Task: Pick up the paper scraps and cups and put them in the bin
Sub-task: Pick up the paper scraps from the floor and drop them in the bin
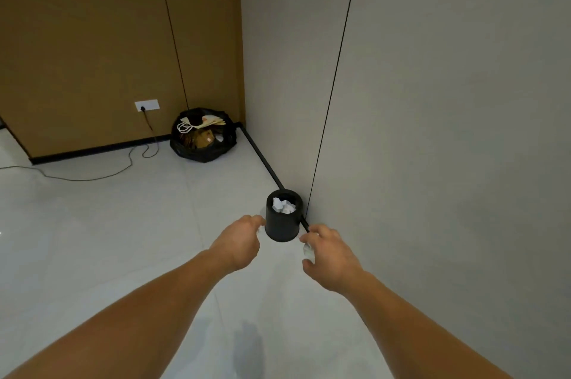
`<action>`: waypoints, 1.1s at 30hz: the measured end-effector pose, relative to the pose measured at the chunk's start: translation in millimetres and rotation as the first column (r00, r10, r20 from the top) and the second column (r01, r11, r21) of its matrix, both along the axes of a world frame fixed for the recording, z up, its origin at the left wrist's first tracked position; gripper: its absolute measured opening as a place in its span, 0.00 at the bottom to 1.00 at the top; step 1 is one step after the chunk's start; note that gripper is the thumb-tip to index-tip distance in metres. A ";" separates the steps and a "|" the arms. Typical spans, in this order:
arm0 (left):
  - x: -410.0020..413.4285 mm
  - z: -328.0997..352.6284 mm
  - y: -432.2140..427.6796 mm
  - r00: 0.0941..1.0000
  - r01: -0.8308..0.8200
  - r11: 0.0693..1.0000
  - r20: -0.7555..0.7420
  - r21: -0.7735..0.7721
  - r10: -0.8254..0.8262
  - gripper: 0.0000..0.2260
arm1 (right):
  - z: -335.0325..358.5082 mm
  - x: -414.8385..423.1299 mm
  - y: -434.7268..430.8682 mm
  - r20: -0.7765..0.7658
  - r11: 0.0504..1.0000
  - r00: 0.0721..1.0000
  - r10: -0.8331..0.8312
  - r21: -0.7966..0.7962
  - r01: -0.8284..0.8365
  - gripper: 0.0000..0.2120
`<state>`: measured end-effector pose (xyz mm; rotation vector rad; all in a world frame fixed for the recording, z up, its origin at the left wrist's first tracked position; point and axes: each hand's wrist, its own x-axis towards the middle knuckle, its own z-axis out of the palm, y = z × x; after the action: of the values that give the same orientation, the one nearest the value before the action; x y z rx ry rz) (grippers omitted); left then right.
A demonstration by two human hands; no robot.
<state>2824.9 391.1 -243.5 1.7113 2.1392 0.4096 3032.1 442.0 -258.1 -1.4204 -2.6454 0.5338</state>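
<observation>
The bin [283,225] stood at the floor's [123,239] right edge by the wall [432,162], paper scraps [284,206] inside. I held both hands near it for dropping: right hand [332,255] curled round a clear cup [307,250], left hand [241,242] pinching a pale thing [260,229] I couldn't identify

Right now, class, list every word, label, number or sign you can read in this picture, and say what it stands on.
No text can be read.
Round black plastic bin, white crumpled paper scraps inside: no print shows.
Pale label on brown cardboard in the black rubbish bag: too small and blurred.
White wall socket: no marking shows.
</observation>
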 end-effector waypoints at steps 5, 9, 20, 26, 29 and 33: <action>2.6 -15.5 105.2 0.997 0.064 0.998 0.043 -0.028 -0.063 0.23 | -4.1 3.8 99.6 0.039 0.999 0.998 -0.045 -0.010 0.045 0.24; -2.1 -30.5 177.6 0.998 0.048 0.996 0.046 -0.072 -0.045 0.22 | -15.2 -2.9 176.1 0.026 0.999 0.999 -0.020 -0.035 0.021 0.24; -9.3 -82.6 348.6 0.987 -0.104 0.989 0.114 -0.108 0.117 0.20 | -68.6 -39.8 383.5 0.011 0.987 0.993 0.114 -0.117 -0.112 0.26; -48.4 -147.6 419.2 0.961 -0.172 0.964 0.178 -0.204 0.209 0.22 | -124.7 -81.5 458.5 0.032 0.972 0.988 0.148 -0.189 -0.140 0.26; -77.7 -192.3 463.3 0.965 -0.133 0.959 0.188 -0.250 0.183 0.22 | -163.9 -108.5 498.8 0.060 0.968 0.990 0.130 -0.225 -0.114 0.25; -116.4 -275.2 522.6 0.960 -0.099 0.954 0.226 -0.283 0.167 0.21 | -238.0 -147.5 551.0 0.074 0.962 0.994 0.082 -0.268 -0.060 0.25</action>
<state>2708.5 913.7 -518.7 1.2983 2.0274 0.3310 2884.6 993.0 -496.0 -1.4462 -2.7850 0.8852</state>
